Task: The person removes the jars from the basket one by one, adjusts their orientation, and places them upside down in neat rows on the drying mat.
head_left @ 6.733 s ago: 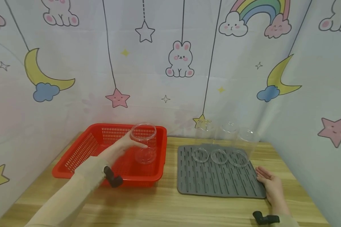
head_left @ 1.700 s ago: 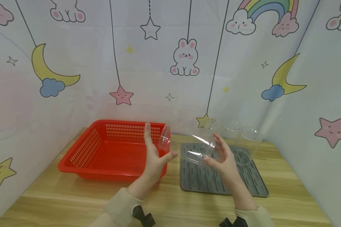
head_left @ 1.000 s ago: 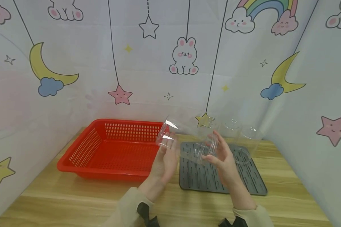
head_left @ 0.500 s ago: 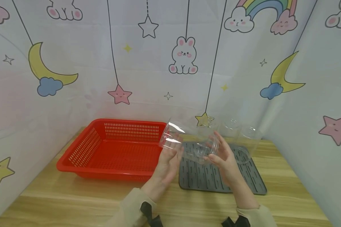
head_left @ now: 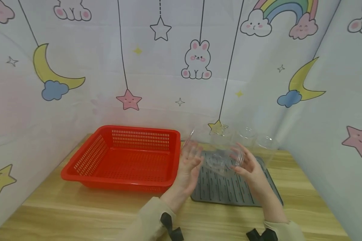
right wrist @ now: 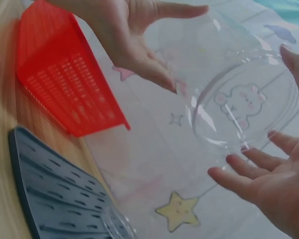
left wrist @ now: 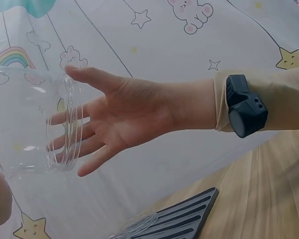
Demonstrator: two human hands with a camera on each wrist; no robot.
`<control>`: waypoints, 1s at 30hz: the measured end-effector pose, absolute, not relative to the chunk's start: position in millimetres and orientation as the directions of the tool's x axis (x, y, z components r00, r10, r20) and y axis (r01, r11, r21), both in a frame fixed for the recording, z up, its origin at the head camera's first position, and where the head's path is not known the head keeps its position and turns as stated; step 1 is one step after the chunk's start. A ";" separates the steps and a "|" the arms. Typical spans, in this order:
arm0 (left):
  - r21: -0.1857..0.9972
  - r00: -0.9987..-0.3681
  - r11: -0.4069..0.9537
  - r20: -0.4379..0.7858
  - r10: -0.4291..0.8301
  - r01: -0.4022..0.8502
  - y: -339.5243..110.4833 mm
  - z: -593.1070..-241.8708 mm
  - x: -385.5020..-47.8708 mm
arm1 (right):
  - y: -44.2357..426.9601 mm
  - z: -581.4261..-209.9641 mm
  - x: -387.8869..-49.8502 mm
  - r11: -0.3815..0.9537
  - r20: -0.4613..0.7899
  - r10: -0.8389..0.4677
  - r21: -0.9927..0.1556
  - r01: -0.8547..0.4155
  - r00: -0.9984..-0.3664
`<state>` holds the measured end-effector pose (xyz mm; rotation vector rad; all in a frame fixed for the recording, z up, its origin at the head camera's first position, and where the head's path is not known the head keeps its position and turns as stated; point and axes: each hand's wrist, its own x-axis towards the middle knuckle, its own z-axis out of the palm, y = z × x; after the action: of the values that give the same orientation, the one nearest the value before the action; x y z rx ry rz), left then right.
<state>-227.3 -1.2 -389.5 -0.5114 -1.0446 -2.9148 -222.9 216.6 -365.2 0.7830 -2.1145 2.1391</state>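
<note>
A clear plastic jar point(head_left: 218, 164) is held in the air on its side above the grey ridged mat point(head_left: 226, 192). At its right end, the thumb and fingers of my right hand point(head_left: 253, 172) grip the jar; the right wrist view shows them spread around the round end point(right wrist: 239, 107). My left hand point(head_left: 187, 170) is at the other end, palm up with fingers extended. In the left wrist view its fingers show through the jar's ringed end point(left wrist: 65, 124); whether they touch it I cannot tell. Behind, clear jars point(head_left: 266, 147) stand upright on the mat.
To the left sits a red plastic basket point(head_left: 117, 183) with slotted walls and nothing visible inside. Wooden tabletop point(head_left: 87, 214) runs along the front. A patterned cloth backdrop point(head_left: 169, 83) closes off the back and both sides.
Earliest, my left hand held the jar over the basket while my right lay by the mat. Since then the jar has turned sideways between both hands and lately shifted right.
</note>
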 end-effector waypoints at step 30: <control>0.872 -0.933 -0.407 0.342 0.107 0.273 57.6 -391.2 -231.3 | 371.6 -457.2 -253.7 -0.403 0.174 0.154 -0.888 -0.222 -0.973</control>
<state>-231.3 57.6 -391.2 -0.5333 -1.6500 -2.4972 -253.7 371.6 -457.2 0.0938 -1.5695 2.4566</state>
